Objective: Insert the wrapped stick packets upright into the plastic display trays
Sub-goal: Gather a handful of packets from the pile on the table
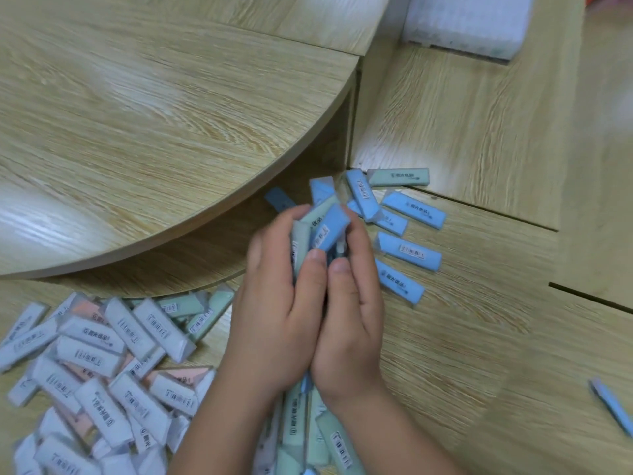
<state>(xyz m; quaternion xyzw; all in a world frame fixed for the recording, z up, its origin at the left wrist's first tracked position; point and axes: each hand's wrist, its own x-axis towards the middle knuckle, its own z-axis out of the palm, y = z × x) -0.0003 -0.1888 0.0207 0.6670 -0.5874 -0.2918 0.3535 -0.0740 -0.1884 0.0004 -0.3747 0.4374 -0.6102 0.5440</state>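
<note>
Bare left hand [274,310] and right hand [352,323], short-nailed

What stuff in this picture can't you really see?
All in the head view:
- Held packets: how many there are, hidden by the left hand and right hand curled round them.
- White block: blurred and cut by the top edge; tray or not, unclear.
- Packet pile: cut off by the left and bottom edges.
- Lone blue packet: blurred, cut by the right edge.

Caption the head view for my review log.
Left hand and right hand together grip a bunch of packets beside a round table; loose ones lie scattered around.
</note>
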